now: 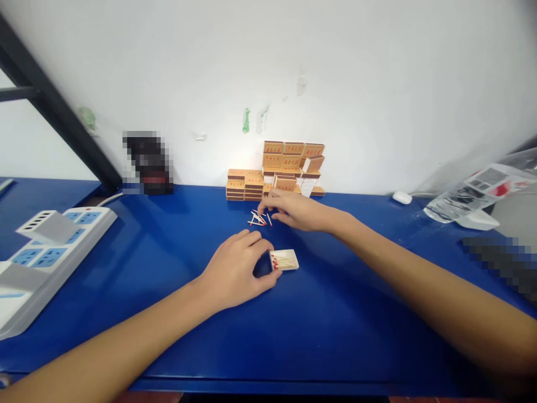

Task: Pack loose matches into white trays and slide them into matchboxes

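My left hand (239, 266) grips a small white matchbox tray (293, 253), thumb on the near side and fingers on the far side. Several red-tipped matches (285, 261) lie inside the tray, which rests on the blue table (335, 313). Beyond it, my right hand (296, 208) reaches down over a small heap of loose matches (257, 218). Its index fingertip is at the heap and its thumb stands apart, with nothing visible between them. A single match (269, 220) lies just right of the heap.
Stacked orange matchboxes (245, 184) stand against the wall behind my right hand. A large power strip (62, 238) lies at left, near a blurred black object (153, 165). On the right are a white earbud case (402, 197) and a clear plastic package (478, 187).
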`<state>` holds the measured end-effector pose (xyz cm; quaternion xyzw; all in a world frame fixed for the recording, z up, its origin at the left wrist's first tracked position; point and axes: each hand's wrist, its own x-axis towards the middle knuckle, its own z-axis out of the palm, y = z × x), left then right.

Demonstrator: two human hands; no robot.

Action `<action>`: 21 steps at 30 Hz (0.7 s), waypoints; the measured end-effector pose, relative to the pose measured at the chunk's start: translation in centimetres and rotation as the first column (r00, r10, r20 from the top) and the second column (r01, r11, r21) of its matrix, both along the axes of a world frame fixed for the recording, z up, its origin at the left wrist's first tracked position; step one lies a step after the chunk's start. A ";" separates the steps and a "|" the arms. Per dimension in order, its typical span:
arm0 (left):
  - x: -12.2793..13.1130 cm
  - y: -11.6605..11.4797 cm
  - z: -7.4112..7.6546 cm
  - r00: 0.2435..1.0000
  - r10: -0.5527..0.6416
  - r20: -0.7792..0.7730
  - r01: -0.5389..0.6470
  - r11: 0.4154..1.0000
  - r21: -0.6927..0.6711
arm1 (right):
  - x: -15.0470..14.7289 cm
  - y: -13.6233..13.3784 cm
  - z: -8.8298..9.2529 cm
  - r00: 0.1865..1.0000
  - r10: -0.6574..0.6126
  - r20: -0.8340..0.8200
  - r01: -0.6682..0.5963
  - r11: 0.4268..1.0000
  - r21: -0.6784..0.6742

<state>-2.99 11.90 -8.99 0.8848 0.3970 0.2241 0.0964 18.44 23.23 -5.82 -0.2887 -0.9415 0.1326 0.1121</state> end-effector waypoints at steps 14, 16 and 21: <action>-0.1 0.1 -0.3 1.000 -0.014 -0.017 0.014 1.000 0.007 | 0.9 -0.7 -0.8 0.993 -0.067 0.092 0.070 0.997 -0.031; -0.2 0.1 -0.3 1.000 -0.017 -0.022 0.017 1.000 0.003 | 1.2 -1.1 -0.8 0.992 -0.089 0.092 0.094 0.995 -0.047; -0.1 0.0 -0.2 1.000 -0.016 -0.023 0.016 1.000 -0.007 | 2.6 -2.5 -0.5 0.988 -0.139 0.070 0.146 0.984 -0.106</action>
